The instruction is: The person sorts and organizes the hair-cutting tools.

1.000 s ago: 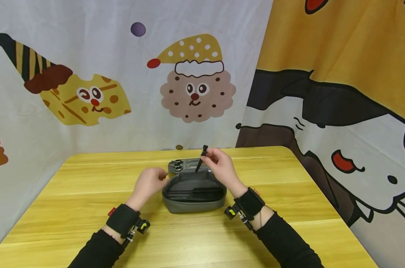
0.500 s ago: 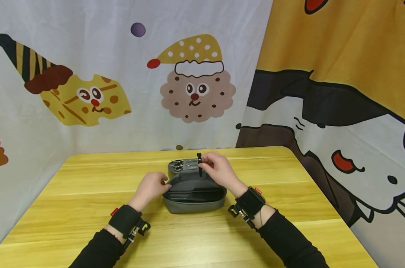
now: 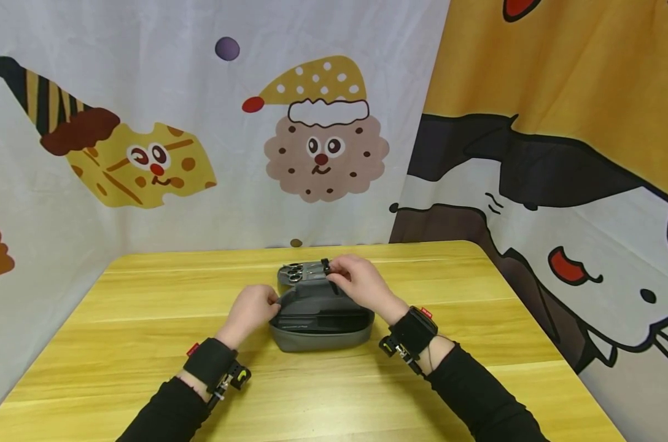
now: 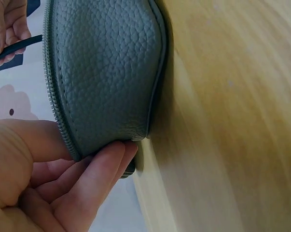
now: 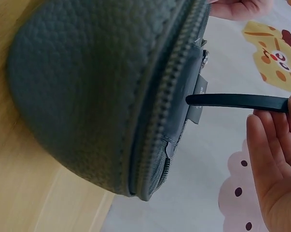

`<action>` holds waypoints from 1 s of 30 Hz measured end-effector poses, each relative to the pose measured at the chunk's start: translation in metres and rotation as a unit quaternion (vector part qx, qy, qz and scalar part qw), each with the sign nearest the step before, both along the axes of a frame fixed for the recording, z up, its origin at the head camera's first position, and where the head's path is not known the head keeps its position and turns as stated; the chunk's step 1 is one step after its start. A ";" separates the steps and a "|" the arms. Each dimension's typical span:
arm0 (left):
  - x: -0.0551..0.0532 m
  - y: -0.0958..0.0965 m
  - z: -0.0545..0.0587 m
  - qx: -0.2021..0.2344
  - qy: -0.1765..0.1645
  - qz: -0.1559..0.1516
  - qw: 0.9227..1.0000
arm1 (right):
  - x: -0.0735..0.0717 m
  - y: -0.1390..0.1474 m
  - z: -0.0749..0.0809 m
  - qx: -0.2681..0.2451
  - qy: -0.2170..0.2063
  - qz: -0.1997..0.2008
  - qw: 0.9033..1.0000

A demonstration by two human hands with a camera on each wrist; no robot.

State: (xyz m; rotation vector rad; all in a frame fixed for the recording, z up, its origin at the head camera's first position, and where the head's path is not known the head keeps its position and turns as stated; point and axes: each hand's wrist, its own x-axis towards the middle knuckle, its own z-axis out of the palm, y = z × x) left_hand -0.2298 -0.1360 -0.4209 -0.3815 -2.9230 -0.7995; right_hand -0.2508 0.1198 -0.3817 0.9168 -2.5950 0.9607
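A grey-green leather-textured zip pouch (image 3: 323, 342) stands unzipped on the table, its lid folded back. My left hand (image 3: 250, 312) pinches the pouch's left end; in the left wrist view the thumb lies over the zip edge and fingers (image 4: 94, 186) press the outer wall. Above the back of the opening, my right hand (image 3: 361, 282) grips a slim black handle (image 5: 232, 100) with a wider head at its top. The lower end points down at the pouch's inside. Its exact kind cannot be told. In the head view my right fingers partly cover it.
Several metal tools, among them scissors (image 3: 295, 272), sit in the folded-back lid (image 3: 284, 282). Dark flat items (image 3: 301, 323) lie inside the pouch. The wooden table (image 3: 323, 399) ends at printed curtains (image 3: 163, 227) at the back.
My right hand has come down and slightly left, lowering the black handle toward the pouch and turning it more upright. My left hand has moved onto the pouch's left edge and pinches it.
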 end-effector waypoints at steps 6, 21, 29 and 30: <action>0.001 0.000 0.001 0.001 0.005 0.003 1.000 | -0.001 -0.001 -0.001 0.045 0.008 0.014 0.999; 0.000 0.001 -0.001 0.000 -0.003 0.007 1.000 | -0.007 -0.004 -0.003 0.174 0.020 0.080 0.981; 0.000 0.001 -0.001 -0.002 -0.010 0.012 1.000 | -0.011 -0.007 -0.002 0.210 0.004 0.081 0.974; 0.000 0.001 -0.001 -0.002 -0.010 0.013 1.000 | -0.012 -0.007 -0.003 0.217 0.003 0.080 0.973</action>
